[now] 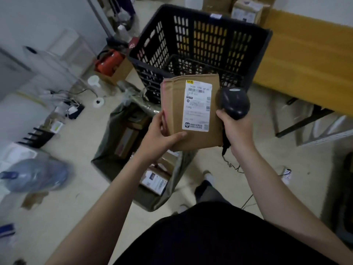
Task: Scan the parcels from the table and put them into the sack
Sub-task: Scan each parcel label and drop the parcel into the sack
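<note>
Now left hand (159, 135) grips the brown parcel (193, 111); right hand (236, 129) grips the black scanner (234, 102).

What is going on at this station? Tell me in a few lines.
A person appears to be scanning. The left hand holds a brown parcel with its white label facing up, and the right hand grips a black scanner right beside that label. An open sack sits on the floor below the hands, with parcels already inside. The held parcel is not yet in the sack. A black crate stands behind.
</note>
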